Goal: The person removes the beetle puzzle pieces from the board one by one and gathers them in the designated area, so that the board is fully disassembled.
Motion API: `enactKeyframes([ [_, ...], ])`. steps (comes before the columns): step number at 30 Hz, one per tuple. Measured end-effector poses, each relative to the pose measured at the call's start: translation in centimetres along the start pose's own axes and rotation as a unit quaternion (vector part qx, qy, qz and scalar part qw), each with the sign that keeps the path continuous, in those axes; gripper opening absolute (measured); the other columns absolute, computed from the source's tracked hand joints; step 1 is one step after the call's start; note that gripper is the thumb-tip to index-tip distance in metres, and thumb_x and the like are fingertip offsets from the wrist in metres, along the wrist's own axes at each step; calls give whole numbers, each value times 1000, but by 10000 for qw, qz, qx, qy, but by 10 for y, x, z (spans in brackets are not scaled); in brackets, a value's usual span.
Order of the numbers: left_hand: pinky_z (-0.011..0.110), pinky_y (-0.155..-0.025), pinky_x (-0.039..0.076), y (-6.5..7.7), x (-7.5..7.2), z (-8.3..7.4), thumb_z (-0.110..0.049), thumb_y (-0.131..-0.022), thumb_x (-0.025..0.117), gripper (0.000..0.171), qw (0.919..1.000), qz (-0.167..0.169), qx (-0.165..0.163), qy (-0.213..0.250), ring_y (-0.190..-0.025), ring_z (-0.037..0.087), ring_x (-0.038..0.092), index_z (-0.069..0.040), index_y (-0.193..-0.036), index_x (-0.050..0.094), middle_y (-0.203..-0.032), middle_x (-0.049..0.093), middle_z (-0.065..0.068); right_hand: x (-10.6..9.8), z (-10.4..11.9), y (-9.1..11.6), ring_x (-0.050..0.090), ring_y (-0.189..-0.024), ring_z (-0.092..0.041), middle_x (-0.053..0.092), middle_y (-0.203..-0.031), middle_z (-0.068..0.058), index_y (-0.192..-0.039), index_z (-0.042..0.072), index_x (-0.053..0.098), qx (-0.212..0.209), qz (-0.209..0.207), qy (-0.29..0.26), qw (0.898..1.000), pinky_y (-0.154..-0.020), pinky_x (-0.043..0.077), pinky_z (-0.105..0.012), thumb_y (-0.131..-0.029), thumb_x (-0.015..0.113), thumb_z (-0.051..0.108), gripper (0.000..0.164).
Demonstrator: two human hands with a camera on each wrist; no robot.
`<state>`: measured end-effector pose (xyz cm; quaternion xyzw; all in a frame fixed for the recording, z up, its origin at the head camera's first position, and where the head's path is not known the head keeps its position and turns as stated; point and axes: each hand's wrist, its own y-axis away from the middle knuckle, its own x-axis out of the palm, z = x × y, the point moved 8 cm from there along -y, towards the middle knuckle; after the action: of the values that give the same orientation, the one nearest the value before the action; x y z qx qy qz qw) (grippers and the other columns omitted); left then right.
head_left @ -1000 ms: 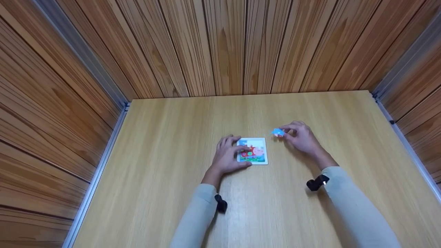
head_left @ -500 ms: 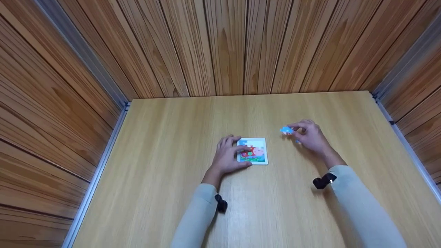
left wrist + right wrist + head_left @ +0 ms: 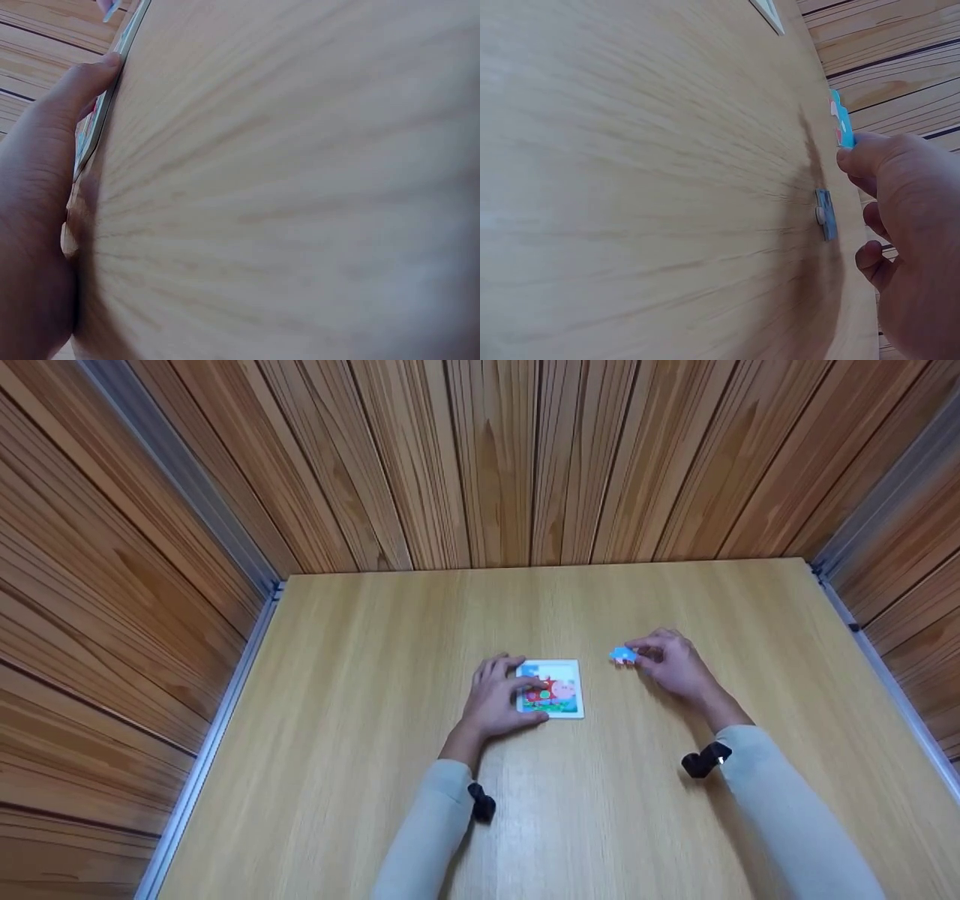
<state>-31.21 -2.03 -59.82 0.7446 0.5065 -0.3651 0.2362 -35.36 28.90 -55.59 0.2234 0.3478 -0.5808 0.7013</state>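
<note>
A square picture puzzle [image 3: 564, 706] with a white frame lies on the table, showing a pink cartoon pig in red. My left hand [image 3: 495, 701] holds it at its left side, thumb at the near edge and fingers across the far edge and picture. To its right, my right hand [image 3: 671, 664] pinches a blue jigsaw piece [image 3: 622, 655] with pink along one edge, between thumb and fingertips. In the right wrist view this piece is raised off the table. Another small bluish piece [image 3: 825, 214] lies below that hand, hidden in the head view.
The light wood table [image 3: 420, 622] meets plank walls [image 3: 495, 465] at the back and sides. Metal rails [image 3: 217, 727] run along its side edges. A black wrist camera [image 3: 706, 760] sits at the right cuff, and another camera [image 3: 481, 804] at the left.
My right hand has shifted right with the blue piece, then slightly nearer to me. The loose piece that showed under it half a second ago is now covered. The left hand stays put.
</note>
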Motion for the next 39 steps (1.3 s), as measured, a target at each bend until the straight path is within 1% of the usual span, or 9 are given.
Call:
enactKeyframes([
  [4,67,-143,15,-1,0,0,-62,-89,87,53,10000,-6,26,31,-172,39,28,-36,-135,81,-177,47,7,3,-1,1,59,-109,-33,75,-118,-22,-131,1,81,-29,19,84,10000,-88,44,-26,-104,76,1,28],
  [11,68,-142,15,-1,1,0,-62,-89,87,53,10000,-5,15,19,-172,39,28,-37,-136,81,-177,48,7,7,-6,3,58,-115,-35,75,-123,-22,-133,1,81,99,179,138,9997,-93,45,-34,-106,73,1,28],
  [17,68,-142,15,0,0,-2,-62,-89,87,53,10000,-22,58,2,-171,39,29,-36,-135,81,-176,48,7,7,-8,4,59,-114,-35,75,-123,-21,-131,2,82,130,206,149,9996,-92,45,-32,-106,73,2,26],
  [21,67,-142,15,0,-1,-2,-62,-89,87,54,9999,-31,97,14,-172,40,29,-36,-135,81,-177,47,8,7,-8,5,59,-117,-36,75,-126,-22,-131,2,82,152,207,110,9996,-95,45,-35,-106,73,2,27],
  [25,67,-143,15,1,-1,-1,-62,-89,87,54,10000,-26,65,23,-172,40,28,-36,-135,81,-177,47,7,7,-7,5,59,-120,-37,75,-128,-22,-132,3,82,174,199,79,9996,-98,47,-38,-106,73,2,27],
  [29,67,-143,14,1,-1,-1,-62,-89,88,53,10000,-15,31,29,-172,39,27,-36,-135,81,-177,46,6,7,-7,5,60,-119,-37,75,-127,-22,-131,3,82,190,170,114,9996,-97,47,-37,-106,72,1,27],
  [36,65,-143,15,0,0,0,-60,-89,89,53,10000,-21,19,-5,-172,38,28,-37,-135,81,-177,47,6,6,-4,5,61,-116,-37,77,-120,-22,-126,2,84,46,51,89,9999,-93,45,-29,-104,75,1,23],
  [39,64,-144,15,0,0,0,-61,-89,89,53,10000,-7,5,-2,-172,38,28,-37,-136,81,-177,47,6,6,-2,5,61,-117,-36,77,-121,-21,-127,3,84,43,78,81,9999,-93,45,-27,-105,75,2,24],
])
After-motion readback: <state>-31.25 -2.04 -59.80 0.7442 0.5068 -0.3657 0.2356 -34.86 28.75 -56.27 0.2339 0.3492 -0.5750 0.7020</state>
